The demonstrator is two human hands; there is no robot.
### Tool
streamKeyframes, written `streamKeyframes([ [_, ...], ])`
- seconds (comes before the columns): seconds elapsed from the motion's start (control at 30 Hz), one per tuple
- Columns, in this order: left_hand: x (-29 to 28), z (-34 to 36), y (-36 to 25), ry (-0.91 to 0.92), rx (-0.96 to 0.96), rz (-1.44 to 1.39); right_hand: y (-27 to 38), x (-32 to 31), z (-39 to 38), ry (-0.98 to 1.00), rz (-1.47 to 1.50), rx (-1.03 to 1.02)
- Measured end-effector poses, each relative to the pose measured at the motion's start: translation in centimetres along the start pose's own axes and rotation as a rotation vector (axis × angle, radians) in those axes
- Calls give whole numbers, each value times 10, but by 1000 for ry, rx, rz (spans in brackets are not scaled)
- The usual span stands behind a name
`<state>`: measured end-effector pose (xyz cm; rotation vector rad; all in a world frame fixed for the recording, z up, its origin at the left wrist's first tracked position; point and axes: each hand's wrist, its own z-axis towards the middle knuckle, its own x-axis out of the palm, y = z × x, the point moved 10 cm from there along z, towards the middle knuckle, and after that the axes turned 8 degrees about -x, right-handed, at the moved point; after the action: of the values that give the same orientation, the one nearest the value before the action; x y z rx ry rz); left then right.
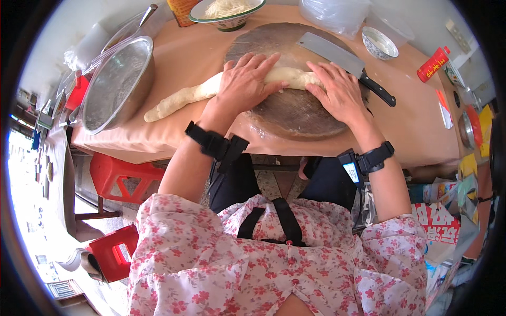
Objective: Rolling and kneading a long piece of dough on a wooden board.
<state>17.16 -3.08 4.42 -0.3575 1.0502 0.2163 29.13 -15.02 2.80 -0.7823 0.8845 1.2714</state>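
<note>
A long rope of pale dough (185, 98) lies across the round wooden chopping board (298, 117), its left end reaching past the board onto the orange table cover. On the rope rests my left hand (246, 81), fingers spread, over the part near the board's left side. My right hand (340, 90) lies over the right end of the rope, fingers stretched and apart, hiding that end. Between the two hands a stretch of dough shows. A cleaver (331, 52) with a black handle lies on the board behind and beside my right hand.
A large metal bowl (118, 87) stands tilted at the left. Behind the board are a green-rimmed bowl (226, 20) of pale shreds and a small patterned bowl (380, 43). A red bottle (434, 64) is at right. Red stools (126, 176) stand below the table's left edge.
</note>
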Motion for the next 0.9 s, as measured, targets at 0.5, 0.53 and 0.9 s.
streamKeyframes([
  [0.5, -9, -53, -26, -52, 48, 99, 47, -21, -47, -8, -15, -67],
  [0.53, -8, -44, -23, -21, 47, 118, 44, -20, -42, -8, -8, -69],
  [0.9, 22, 32, 10, 102, -132, 28, -27, 13, 10, 146, -23, 169],
])
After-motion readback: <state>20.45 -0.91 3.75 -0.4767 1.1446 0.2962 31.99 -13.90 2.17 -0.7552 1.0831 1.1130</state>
